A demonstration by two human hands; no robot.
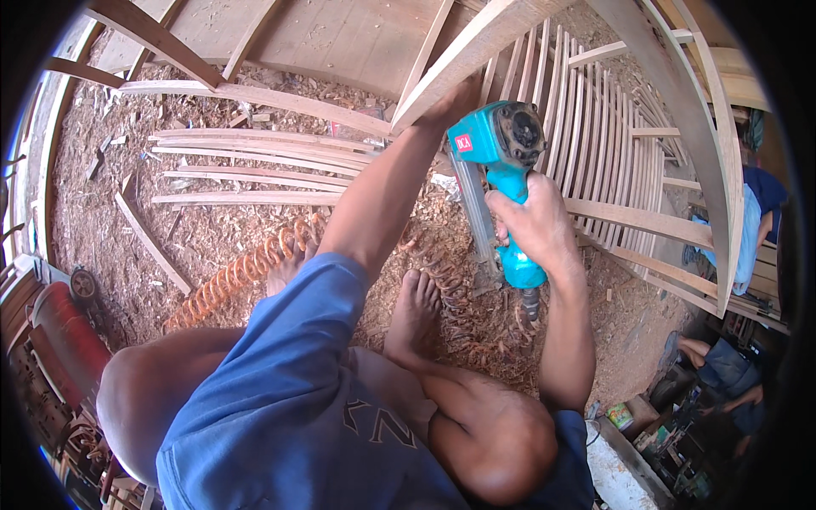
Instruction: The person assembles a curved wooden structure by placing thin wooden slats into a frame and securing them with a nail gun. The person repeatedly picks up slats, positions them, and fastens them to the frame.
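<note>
Teal nail gun (501,161) is up against the curved wooden frame (476,47), nose near the slats (595,136). My right hand (535,225) is wrapped tight round its grip; my left hand (455,98) braces the frame rail, though I can't tell how those fingers sit. Worry: the left hand's close to the nose, and my bare foot (414,310) is beside the coiled orange hose (246,272) lying in the shavings. A slip could hurt.
</note>
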